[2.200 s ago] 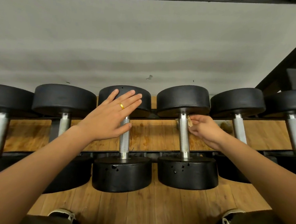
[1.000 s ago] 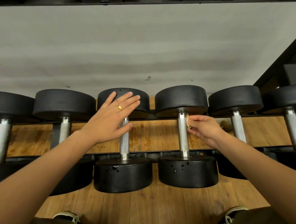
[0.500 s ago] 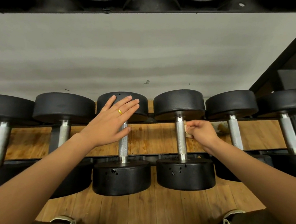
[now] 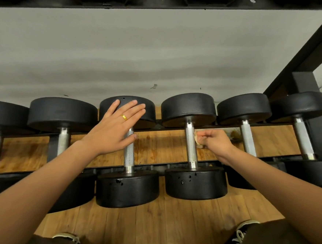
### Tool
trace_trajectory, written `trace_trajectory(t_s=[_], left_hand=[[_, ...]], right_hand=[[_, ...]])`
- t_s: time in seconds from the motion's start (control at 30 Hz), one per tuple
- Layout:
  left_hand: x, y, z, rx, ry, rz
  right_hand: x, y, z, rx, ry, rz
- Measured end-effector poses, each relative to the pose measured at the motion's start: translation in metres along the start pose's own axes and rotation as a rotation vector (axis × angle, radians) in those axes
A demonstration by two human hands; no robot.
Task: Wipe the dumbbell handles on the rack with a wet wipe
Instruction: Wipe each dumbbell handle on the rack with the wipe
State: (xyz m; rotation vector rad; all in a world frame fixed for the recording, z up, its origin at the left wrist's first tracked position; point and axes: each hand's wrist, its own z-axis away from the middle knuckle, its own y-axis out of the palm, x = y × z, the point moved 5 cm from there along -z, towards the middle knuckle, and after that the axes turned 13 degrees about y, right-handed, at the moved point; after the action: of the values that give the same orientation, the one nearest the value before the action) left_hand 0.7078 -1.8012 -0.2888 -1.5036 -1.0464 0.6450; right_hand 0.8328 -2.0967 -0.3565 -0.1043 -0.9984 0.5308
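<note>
On the rack [image 4: 284, 88], the right hand [image 4: 215, 141] pinches a wet wipe [image 4: 197, 139] against a dumbbell handle [image 4: 191, 143]; the left hand [image 4: 112, 131] (fingers straight, ring visible) rests flat on the neighbouring dumbbell [image 4: 127, 188].

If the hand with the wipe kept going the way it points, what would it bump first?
The silver handle beside it. The right hand pinches the wipe and points left at that handle; the wipe seems to touch it, though depth is unclear.
</note>
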Motion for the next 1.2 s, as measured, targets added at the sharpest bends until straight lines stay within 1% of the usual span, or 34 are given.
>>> trace_trajectory(t_s=[0.1, 0.2, 0.3, 0.4, 0.53, 0.6, 0.77, 0.83, 0.93, 1.0, 1.03, 1.07, 1.13, 1.2], left_hand=[[0.000, 0.001, 0.000, -0.009, 0.005, -0.005], [0.001, 0.001, 0.001, -0.013, 0.009, -0.015], [0.000, 0.001, 0.000, -0.016, 0.012, -0.010], [0.000, 0.000, 0.000, -0.022, 0.010, -0.013], [0.000, 0.000, 0.000, -0.036, 0.018, -0.025], [0.001, 0.001, 0.000, -0.040, 0.020, -0.031], [0.000, -0.001, 0.000, -0.057, 0.024, -0.031], [-0.001, -0.001, -0.001, -0.055, 0.022, -0.031], [-0.001, -0.001, -0.001, -0.059, 0.021, -0.037], [0.000, 0.000, 0.000, -0.061, 0.024, -0.040], [0.000, 0.000, 0.000, -0.062, 0.025, -0.042], [0.000, 0.001, 0.000, -0.064, 0.025, -0.044], [0.001, 0.001, 0.000, -0.064, 0.024, -0.044], [0.001, 0.001, 0.000, -0.061, 0.021, -0.045]], right_hand=[[-0.015, -0.001, 0.007, 0.042, 0.020, 0.036], [-0.013, -0.001, 0.001, 0.008, -0.008, 0.039], [-0.007, 0.000, 0.000, 0.001, -0.006, -0.024], [-0.010, -0.002, 0.003, 0.068, 0.037, -0.011], [-0.033, -0.006, 0.010, 0.219, 0.121, 0.175], [-0.038, -0.008, 0.011, 0.256, 0.141, 0.206], [-0.030, -0.006, 0.007, 0.168, 0.083, 0.205], [-0.029, -0.005, 0.007, 0.190, 0.092, 0.229], [-0.029, -0.007, 0.009, 0.227, 0.101, 0.344], [-0.028, -0.007, 0.010, 0.218, 0.089, 0.398], [-0.025, -0.006, 0.010, 0.200, 0.075, 0.395], [-0.021, -0.005, 0.009, 0.171, 0.061, 0.342], [-0.008, -0.006, 0.004, 0.101, 0.042, 0.118], [0.006, -0.007, -0.004, 0.071, 0.042, -0.103]])
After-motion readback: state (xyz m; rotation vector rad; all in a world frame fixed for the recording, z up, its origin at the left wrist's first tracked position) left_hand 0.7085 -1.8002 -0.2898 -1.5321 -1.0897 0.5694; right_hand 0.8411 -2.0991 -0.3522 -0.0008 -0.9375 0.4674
